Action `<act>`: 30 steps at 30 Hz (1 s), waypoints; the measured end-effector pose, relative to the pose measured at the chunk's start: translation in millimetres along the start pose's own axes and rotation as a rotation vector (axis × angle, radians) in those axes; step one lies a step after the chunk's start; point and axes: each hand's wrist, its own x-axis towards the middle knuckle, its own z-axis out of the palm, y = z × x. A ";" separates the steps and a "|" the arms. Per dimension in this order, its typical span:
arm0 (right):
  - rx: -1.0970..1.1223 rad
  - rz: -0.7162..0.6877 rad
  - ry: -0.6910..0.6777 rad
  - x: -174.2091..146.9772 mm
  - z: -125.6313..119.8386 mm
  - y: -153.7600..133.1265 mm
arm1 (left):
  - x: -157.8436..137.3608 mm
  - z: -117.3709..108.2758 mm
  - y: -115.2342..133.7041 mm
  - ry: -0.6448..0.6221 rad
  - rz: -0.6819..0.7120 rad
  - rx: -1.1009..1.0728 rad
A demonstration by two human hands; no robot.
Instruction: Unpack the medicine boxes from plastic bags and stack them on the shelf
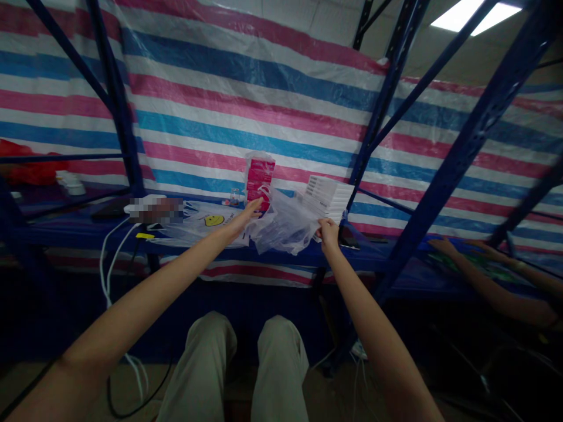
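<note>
And the right hand (328, 231) is curled tight, pinching the edge of the translucent bag (285, 225), just in front of the white box stack (332, 198), while left of that stack the left hand (252, 211) reaches in, fingers extended, whether gripping film I can't tell! Left of the stack stands the red packet (260, 174), contents hidden, and farther left lies the smiley-print bag (214, 220)
</note>
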 end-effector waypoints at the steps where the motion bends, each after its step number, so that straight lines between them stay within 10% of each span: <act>1: 0.001 0.022 -0.006 -1.4 -0.8 5.7 | -11.7 3.8 -3.8 0.016 0.116 0.161; 5: 0.021 0.109 -0.057 -7.3 -1.9 21.9 | -57.4 29.3 -11.6 0.053 0.696 0.842; 8: 0.040 0.161 -0.089 -9.3 -1.6 28.3 | -73.3 56.2 -20.3 -0.131 0.833 1.092; 21: 0.025 0.376 -0.239 -93.8 -43.9 47.9 | -50.1 71.5 -42.1 -0.049 0.469 0.747; 30: 0.184 0.380 -0.313 -142.1 -24.3 60.7 | -64.2 72.7 -45.5 -0.167 0.415 0.659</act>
